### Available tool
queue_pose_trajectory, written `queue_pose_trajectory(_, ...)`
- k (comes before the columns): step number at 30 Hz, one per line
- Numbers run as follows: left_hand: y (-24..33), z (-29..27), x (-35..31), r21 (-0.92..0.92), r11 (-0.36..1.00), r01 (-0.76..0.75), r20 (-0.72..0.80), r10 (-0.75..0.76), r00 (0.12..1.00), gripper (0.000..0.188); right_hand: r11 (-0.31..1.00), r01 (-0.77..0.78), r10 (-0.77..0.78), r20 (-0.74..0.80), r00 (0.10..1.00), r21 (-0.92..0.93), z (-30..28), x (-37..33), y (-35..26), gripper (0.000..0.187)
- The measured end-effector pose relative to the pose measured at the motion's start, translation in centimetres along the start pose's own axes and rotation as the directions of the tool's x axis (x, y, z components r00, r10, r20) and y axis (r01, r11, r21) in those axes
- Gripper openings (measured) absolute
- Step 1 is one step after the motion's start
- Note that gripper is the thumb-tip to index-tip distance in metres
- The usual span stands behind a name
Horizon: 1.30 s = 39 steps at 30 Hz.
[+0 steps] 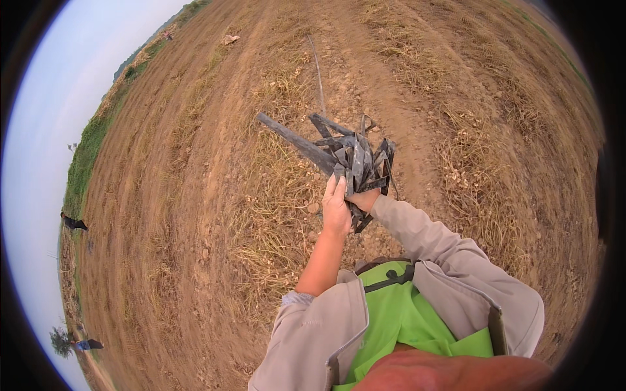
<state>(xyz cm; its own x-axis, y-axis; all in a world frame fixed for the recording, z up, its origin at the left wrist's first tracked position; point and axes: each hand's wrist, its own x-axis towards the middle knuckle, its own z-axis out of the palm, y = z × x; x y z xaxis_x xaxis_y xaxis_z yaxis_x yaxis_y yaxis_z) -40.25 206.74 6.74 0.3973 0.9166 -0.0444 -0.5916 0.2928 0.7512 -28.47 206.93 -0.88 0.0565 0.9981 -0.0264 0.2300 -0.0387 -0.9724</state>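
A bulky, crumpled bundle of flat dark drip tape (358, 156) is held out in front of me, folded into many loops. One wide flattened length sticks out of it toward the upper left. My left hand (336, 207) grips the near side of the bundle, its fingers pointing up along a strip. Close beside it, my right hand (364, 198) is closed around the bundle's lower part, and its fingers are mostly hidden behind the loops. Loose folds hang below both hands. Ahead, a thin grey length of tape (317, 75) lies along the soil and runs to the bundle.
Rows of dry, pulled-up plants (280, 163) lie on brown soil (189, 215) on both sides, with more to the right (476, 169). A pale scrap (230, 40) lies far ahead. Two people stand at the far left, one in dark clothes (74, 223), one in blue (85, 344).
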Motion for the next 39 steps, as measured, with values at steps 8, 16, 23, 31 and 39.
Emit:
queue_pose_trajectory(8,-2.3,1.4,-1.8,0.842,0.377,-0.387,0.304,0.261,0.916,0.038,0.807,0.271,-0.14,-0.276,0.951,0.525,-9.3,-6.9,0.1,0.033)
queue_pose_trajectory(16,-6.9,2.5,7.5,0.66,-0.018,-0.751,0.751,0.037,0.659,0.061,0.839,0.374,-0.203,-0.41,0.889,0.395,-17.4,-19.1,-4.6,0.017)
queue_pose_trajectory(23,-10.8,10.6,10.6,0.619,0.11,-0.778,0.752,0.202,0.627,0.053,1.0,0.025,-0.014,-0.618,0.786,0.008,-17.5,-33.2,-6.5,0.021)
queue_pose_trajectory(31,-13.8,11.0,9.8,0.517,-0.051,-0.854,0.64,-0.64,0.426,0.068,0.881,0.471,-0.386,-0.657,0.648,-0.053,-21.4,-50.0,-12.7,0.01)
queue_pose_trajectory(39,-5.5,-4.0,5.6,0.611,-0.319,-0.724,0.662,-0.295,0.689,0.064,0.904,0.42,0.152,-0.98,-0.132,0.084,-36.6,-62.1,-5.6,0.022)
